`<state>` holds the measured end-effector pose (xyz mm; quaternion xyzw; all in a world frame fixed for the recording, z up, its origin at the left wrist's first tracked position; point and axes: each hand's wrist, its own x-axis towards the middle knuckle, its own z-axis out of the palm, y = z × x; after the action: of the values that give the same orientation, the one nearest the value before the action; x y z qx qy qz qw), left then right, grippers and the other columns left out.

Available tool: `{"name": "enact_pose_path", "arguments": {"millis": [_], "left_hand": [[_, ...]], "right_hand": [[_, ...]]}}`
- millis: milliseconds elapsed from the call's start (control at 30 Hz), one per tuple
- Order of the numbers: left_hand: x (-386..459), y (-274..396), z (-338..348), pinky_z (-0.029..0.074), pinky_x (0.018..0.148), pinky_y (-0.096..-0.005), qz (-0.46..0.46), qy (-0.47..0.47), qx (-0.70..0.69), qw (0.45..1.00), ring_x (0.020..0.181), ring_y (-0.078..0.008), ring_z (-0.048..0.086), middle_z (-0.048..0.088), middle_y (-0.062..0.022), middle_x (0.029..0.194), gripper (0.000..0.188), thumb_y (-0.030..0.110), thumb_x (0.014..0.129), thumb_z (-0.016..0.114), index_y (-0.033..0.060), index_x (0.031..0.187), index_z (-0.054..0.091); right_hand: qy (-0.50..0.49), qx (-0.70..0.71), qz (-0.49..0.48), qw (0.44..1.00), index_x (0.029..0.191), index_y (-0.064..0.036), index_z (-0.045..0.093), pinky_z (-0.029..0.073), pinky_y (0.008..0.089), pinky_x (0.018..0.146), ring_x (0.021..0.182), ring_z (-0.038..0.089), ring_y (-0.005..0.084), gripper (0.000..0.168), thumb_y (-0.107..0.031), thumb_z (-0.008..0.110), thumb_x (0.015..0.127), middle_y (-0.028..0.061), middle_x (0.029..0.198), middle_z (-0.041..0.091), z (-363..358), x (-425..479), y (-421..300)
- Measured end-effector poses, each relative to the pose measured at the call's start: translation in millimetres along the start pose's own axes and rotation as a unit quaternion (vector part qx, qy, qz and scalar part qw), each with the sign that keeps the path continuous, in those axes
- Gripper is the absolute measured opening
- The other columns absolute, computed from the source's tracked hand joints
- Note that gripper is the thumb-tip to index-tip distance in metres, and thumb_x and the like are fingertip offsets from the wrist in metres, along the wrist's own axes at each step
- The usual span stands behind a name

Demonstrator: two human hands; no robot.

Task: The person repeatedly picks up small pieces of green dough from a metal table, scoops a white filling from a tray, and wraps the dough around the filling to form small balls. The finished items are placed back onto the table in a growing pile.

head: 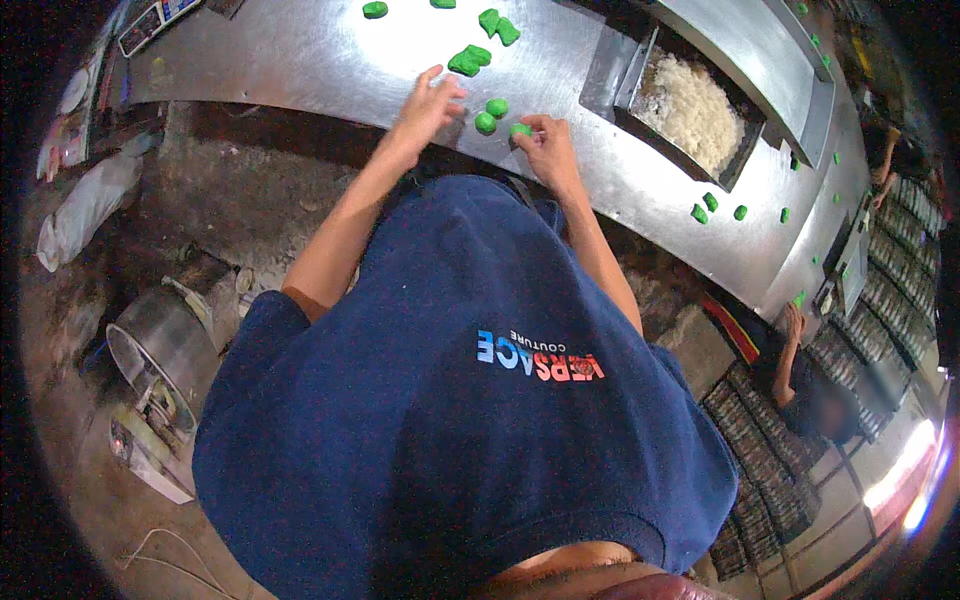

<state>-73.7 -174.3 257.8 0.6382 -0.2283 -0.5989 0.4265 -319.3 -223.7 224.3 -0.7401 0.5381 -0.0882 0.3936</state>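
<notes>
My right hand (553,150) has a green dough ball (519,130) between thumb and fingers, low over the metal worktable (322,79) near its front edge. Just left of it sit two round green balls (491,116), side by side. My left hand (431,109) hovers at the table edge, fingers apart and holding nothing. Beyond its fingertips lies a larger, uneven green dough lump (469,61). Farther back are two rough green pieces (499,27) touching each other, and a single green piece (375,10) to the left.
Right of my hands, a metal bin (637,71) set in the table holds a pale, crumbly or shredded mass (694,112). Several green pieces (710,201) lie beyond it. Co-workers' hands (795,322) appear at far right beside racks (892,262). A metal drum (161,352) stands lower left.
</notes>
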Motion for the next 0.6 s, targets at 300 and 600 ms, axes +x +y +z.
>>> {"name": "enact_pose_path", "arguments": {"millis": [300,600], "left_hand": [[-0.3,32.6,-89.4,0.047,0.094,-0.0333,0.075,0.073,-0.011,0.994,0.109,-0.0193,0.062,0.066,-0.012,0.123,0.05,0.043,0.104,0.045,0.0046,0.135,0.054],[-15.2,37.0,-115.0,0.047,0.093,-0.033,0.089,0.004,0.0,0.996,0.106,-0.0183,0.062,0.067,-0.0112,0.119,0.045,0.037,0.107,0.042,0.0024,0.132,0.056]], "right_hand": [[0.011,0.092,0.075,0.993,0.113,-0.003,0.066,0.052,0.0363,0.082,0.09,0.062,0.0261,0.038,-0.025,0.078,0.084,0.0177,0.102,0.062,27.5,2.5,-29.3],[0.16,0.003,-0.054,0.986,0.106,-0.002,0.067,0.05,0.0424,0.089,0.098,0.062,0.0358,0.038,-0.032,0.075,0.084,0.0218,0.104,0.064,47.4,108.9,-58.7]]}}
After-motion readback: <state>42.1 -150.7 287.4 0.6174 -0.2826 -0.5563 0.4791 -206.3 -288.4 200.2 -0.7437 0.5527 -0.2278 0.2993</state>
